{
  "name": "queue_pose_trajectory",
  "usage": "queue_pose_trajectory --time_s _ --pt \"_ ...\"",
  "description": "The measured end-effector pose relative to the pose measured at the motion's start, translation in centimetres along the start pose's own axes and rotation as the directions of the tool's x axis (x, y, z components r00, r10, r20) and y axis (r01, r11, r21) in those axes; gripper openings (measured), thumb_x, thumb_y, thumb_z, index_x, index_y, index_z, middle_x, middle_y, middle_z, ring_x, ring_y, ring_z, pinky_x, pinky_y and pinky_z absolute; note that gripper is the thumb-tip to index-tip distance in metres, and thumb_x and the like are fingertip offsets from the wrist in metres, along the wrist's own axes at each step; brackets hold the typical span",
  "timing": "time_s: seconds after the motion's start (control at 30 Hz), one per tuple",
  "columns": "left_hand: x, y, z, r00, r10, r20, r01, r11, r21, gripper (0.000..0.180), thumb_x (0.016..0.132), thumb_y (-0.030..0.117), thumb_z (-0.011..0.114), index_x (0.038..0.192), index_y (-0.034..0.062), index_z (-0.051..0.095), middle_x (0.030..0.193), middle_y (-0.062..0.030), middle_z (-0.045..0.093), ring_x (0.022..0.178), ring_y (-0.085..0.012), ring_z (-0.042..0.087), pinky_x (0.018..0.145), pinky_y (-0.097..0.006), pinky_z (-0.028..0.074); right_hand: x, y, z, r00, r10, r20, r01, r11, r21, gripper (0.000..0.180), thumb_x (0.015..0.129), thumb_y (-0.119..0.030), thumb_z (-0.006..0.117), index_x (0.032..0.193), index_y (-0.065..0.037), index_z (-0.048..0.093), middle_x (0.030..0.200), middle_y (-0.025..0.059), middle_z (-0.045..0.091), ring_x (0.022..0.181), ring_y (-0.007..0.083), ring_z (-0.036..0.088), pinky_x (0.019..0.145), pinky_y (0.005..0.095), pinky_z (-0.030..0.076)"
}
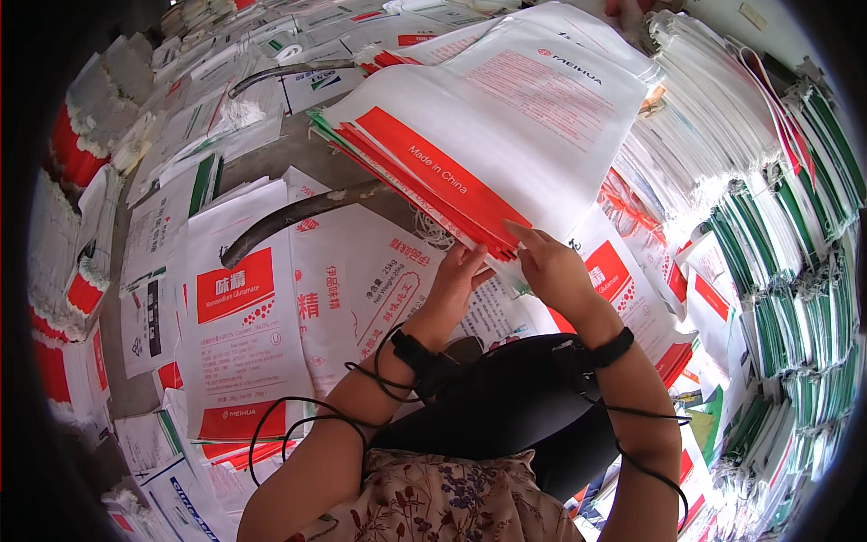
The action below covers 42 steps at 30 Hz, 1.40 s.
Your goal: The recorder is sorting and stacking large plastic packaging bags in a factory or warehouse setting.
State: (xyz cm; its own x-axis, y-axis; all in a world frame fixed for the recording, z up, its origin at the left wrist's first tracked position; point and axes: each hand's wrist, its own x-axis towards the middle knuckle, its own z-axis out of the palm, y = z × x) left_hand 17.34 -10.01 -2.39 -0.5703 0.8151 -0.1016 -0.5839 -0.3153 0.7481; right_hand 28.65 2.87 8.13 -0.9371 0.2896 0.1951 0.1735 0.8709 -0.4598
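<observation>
A thick stack of flat white sacks with red bands (pixel 560 99) lies in front of me, its layered red and green edges facing me. At the stack's near corner, my left hand (pixel 454 287) has its fingers closed on the edges of the sacks. Just right of it, my right hand (pixel 558 275) grips the same corner, with its fingers over the top sack. How many layers each hand holds is hidden. Black bands with cables circle both wrists.
Flat white-and-red sacks (pixel 239 334) lie to the left. Two dark curved strips (pixel 298 212) rest among them. Tall piles of folded sacks (pixel 722 99) rise at the right, many green-edged (pixel 790 316). More piles (pixel 86 190) line the left side. My dark-clothed legs (pixel 506 388) are below the hands.
</observation>
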Motion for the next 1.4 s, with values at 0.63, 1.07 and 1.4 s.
queue_pose_trajectory --time_s 0.63,1.07,1.4 --pt "0.9 0.9 1.9 0.995 0.098 0.008 -0.092 0.960 -0.265 0.029 0.092 0.010 0.062 0.121 0.0092 0.057 0.111 -0.0012 0.065 0.105 -0.0101 0.061 0.085 -0.028 0.050 -0.6 -2.0 -0.1 0.972 -0.231 0.042 0.216 0.814 -0.539 0.026 0.080 -0.011 0.065 0.105 -0.006 0.068 0.101 0.0058 0.063 0.096 0.0245 0.064 0.077 0.0374 0.053" --pt "0.5 1.3 2.9 0.995 0.096 -0.017 -0.097 0.959 -0.265 0.045 0.091 0.012 0.067 0.132 0.0126 0.048 0.122 -0.0023 0.061 0.114 -0.0144 0.058 0.096 -0.035 0.047 1.1 0.0 -0.6 0.956 -0.284 -0.076 0.213 0.848 -0.485 0.011 0.080 -0.012 0.063 0.090 -0.007 0.064 0.088 0.0088 0.060 0.083 0.0273 0.064 0.068 0.0383 0.054" --pt "0.2 0.7 0.9 0.990 0.123 0.074 -0.092 0.939 -0.332 0.043 0.092 0.013 0.065 0.132 0.0079 0.049 0.123 -0.0050 0.061 0.115 -0.0159 0.058 0.101 -0.039 0.046 0.8 -1.7 -3.5 0.918 -0.384 -0.100 0.265 0.779 -0.568 0.046 0.078 -0.005 0.060 0.123 -0.014 0.063 0.085 0.0056 0.056 0.073 0.0229 0.062 0.062 0.0367 0.054"
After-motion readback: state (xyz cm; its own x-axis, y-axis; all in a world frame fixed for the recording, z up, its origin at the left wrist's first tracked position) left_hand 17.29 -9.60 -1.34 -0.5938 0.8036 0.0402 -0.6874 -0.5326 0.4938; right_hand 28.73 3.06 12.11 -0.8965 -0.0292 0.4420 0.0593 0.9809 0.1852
